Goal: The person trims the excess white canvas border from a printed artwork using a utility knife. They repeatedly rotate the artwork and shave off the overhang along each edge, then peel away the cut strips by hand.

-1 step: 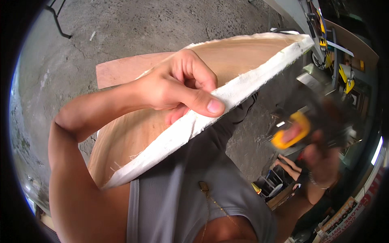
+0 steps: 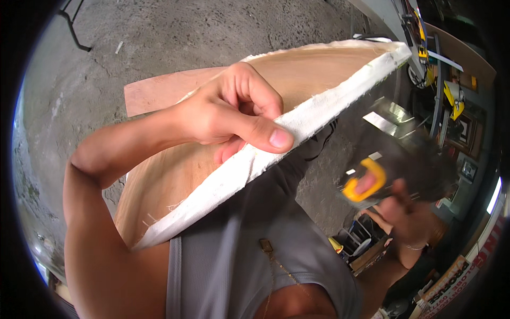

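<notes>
A curved piece of thin wood (image 2: 319, 69) lies across my front, its near edge covered by a white fabric strip (image 2: 204, 196) with frayed threads. My left hand (image 2: 228, 114) is closed on this edge, thumb pressed flat on the fabric and fingers curled over the wood side. To the right, apart from the wood, my right hand (image 2: 409, 218) grips a black-and-yellow power tool (image 2: 379, 178). Motion blur smears the tool and hand, so its exact kind cannot be made out.
A flat reddish wooden board (image 2: 170, 87) sits beyond my left forearm, above the rough concrete floor (image 2: 212, 32). A dark metal leg (image 2: 74, 33) stands at far left. Yellow-and-black tools (image 2: 454, 101) and framed pieces (image 2: 467, 130) crowd the right. Another person's bare limb (image 2: 376, 219) shows at lower right.
My right hand and the power tool have shifted left, a little nearer the wood. My left hand keeps its grip on the fabric-covered edge, almost unmoved.
</notes>
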`<action>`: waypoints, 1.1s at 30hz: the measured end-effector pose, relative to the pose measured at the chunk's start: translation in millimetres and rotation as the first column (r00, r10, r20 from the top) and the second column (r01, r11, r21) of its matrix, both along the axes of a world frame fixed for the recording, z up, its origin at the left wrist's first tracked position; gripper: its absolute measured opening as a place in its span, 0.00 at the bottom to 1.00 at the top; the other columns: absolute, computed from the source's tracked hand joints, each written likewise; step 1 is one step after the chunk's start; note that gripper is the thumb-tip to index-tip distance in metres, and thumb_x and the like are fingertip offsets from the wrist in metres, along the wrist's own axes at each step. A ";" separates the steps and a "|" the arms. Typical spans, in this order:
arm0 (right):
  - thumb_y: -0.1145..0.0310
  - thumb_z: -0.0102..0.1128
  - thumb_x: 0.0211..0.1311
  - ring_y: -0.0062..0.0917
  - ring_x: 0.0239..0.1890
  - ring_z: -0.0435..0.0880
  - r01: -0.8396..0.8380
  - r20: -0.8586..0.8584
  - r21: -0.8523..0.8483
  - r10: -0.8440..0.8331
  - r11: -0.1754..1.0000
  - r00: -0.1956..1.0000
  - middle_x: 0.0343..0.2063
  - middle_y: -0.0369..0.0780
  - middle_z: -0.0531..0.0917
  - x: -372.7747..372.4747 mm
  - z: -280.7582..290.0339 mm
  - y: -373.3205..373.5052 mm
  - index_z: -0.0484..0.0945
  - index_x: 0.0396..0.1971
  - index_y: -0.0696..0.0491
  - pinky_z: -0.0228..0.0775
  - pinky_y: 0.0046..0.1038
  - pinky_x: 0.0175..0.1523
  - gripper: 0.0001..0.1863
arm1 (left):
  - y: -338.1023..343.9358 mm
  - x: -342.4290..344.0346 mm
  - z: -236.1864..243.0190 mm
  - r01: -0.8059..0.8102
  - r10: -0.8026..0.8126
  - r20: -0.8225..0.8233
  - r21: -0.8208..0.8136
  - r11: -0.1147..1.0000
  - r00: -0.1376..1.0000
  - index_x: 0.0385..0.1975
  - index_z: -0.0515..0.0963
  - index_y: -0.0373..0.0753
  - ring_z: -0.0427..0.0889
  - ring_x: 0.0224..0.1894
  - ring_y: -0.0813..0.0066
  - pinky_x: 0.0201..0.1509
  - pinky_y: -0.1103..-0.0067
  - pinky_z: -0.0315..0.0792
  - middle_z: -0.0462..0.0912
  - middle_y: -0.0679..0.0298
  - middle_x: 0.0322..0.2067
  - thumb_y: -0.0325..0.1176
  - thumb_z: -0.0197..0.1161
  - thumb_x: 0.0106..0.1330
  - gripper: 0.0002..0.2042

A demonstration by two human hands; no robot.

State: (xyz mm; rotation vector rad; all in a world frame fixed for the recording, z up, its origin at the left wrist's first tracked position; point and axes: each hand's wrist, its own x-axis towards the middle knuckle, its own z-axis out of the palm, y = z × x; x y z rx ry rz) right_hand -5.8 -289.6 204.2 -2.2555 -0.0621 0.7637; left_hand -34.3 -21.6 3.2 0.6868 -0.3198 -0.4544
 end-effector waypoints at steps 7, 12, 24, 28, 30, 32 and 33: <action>0.67 0.69 0.49 0.29 0.32 0.83 -0.501 -0.093 0.029 0.502 0.865 0.860 0.33 0.44 0.80 -7.8 -33.3 29.7 0.74 0.46 0.60 0.74 0.26 0.37 0.24 | 1.9 5.8 -9.4 -0.037 0.037 -0.002 0.052 0.998 0.999 0.13 0.76 0.32 0.71 0.07 0.83 0.08 0.86 0.59 0.74 0.64 0.09 0.30 0.69 0.58 0.14; 0.65 0.67 0.46 0.39 0.36 0.84 -0.587 -0.101 -0.005 0.584 0.809 0.806 0.37 0.47 0.79 -13.4 -31.7 30.4 0.71 0.48 0.62 0.76 0.33 0.39 0.29 | 1.1 4.6 -10.9 -0.045 0.044 0.018 0.056 0.997 0.999 0.15 0.78 0.31 0.72 0.08 0.82 0.10 0.86 0.61 0.76 0.62 0.11 0.30 0.69 0.57 0.13; 0.65 0.67 0.47 0.41 0.35 0.83 -0.566 0.041 -0.044 0.568 0.823 0.822 0.36 0.48 0.78 -25.6 -31.4 37.6 0.72 0.46 0.63 0.76 0.34 0.38 0.27 | 2.2 5.9 -1.2 -0.012 0.019 -0.072 0.090 0.996 0.997 0.13 0.75 0.29 0.70 0.11 0.77 0.15 0.79 0.57 0.76 0.59 0.11 0.30 0.72 0.49 0.14; 0.65 0.69 0.46 0.40 0.34 0.83 -0.592 -0.104 -0.063 0.585 0.803 0.804 0.35 0.47 0.78 -22.5 -27.8 37.3 0.73 0.44 0.62 0.75 0.33 0.37 0.26 | 2.7 5.6 0.7 0.003 0.005 -0.077 0.105 0.995 0.997 0.12 0.75 0.29 0.70 0.11 0.78 0.15 0.79 0.56 0.76 0.59 0.11 0.29 0.72 0.49 0.14; 0.64 0.70 0.46 0.38 0.33 0.82 -0.617 -0.127 -0.066 0.607 0.784 0.785 0.33 0.46 0.77 -17.1 -31.2 36.1 0.74 0.43 0.61 0.74 0.33 0.35 0.26 | 1.9 2.2 1.1 -0.031 0.041 -0.086 0.116 0.993 0.995 0.12 0.76 0.28 0.70 0.10 0.78 0.15 0.79 0.56 0.76 0.60 0.11 0.29 0.71 0.50 0.13; 0.63 0.70 0.45 0.37 0.30 0.80 -0.579 -0.131 -0.054 0.569 0.814 0.812 0.31 0.44 0.76 -20.9 -31.2 37.5 0.74 0.42 0.60 0.72 0.33 0.33 0.25 | 0.6 1.4 2.1 -0.016 0.026 -0.095 0.107 0.994 0.995 0.13 0.77 0.28 0.70 0.10 0.79 0.14 0.80 0.56 0.76 0.60 0.11 0.29 0.70 0.51 0.12; 0.62 0.71 0.44 0.36 0.28 0.79 -0.531 -0.137 -0.038 0.522 0.846 0.842 0.29 0.44 0.74 -27.1 -30.5 38.7 0.75 0.41 0.60 0.70 0.33 0.32 0.25 | 0.7 2.8 3.0 0.013 -0.005 -0.094 0.093 0.996 0.996 0.13 0.77 0.28 0.70 0.09 0.79 0.14 0.80 0.56 0.76 0.60 0.10 0.29 0.70 0.51 0.12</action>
